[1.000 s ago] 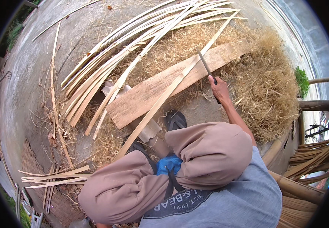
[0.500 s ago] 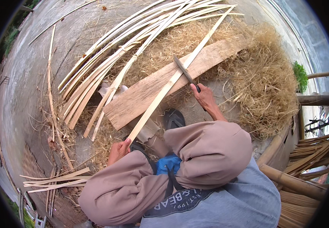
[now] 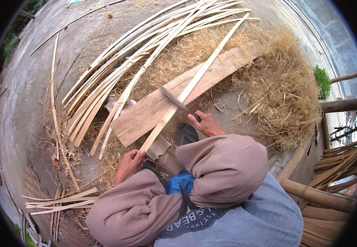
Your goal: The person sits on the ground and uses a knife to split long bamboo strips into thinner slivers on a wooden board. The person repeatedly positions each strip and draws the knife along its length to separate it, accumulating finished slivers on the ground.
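A long pale bamboo strip [image 3: 209,61] lies slantwise over a wooden board [image 3: 139,113]. Its near end is pinched in my left hand [image 3: 129,165], beside my left knee. My right hand [image 3: 207,124] is closed around the dark handle of a knife [image 3: 171,97]. The blade crosses the strip at the board's near edge, its tip pointing to the upper left. Whether the edge is cutting into the strip cannot be made out. Under the board's near part a pale, curved piece [image 3: 155,146] shows by my leg.
Many bamboo strips [image 3: 122,68] are heaped beyond the board on the left. Curly shavings [image 3: 283,99] are piled at the right and under the board. A few short strips [image 3: 61,201] lie at lower left. Bamboo poles [image 3: 318,197] and bundled strips [image 3: 337,164] stand at right.
My right hand and the knife have moved down the strip toward me and to the left. The strip's far end sits slightly lower in view. My left hand keeps its pinch on the near end.
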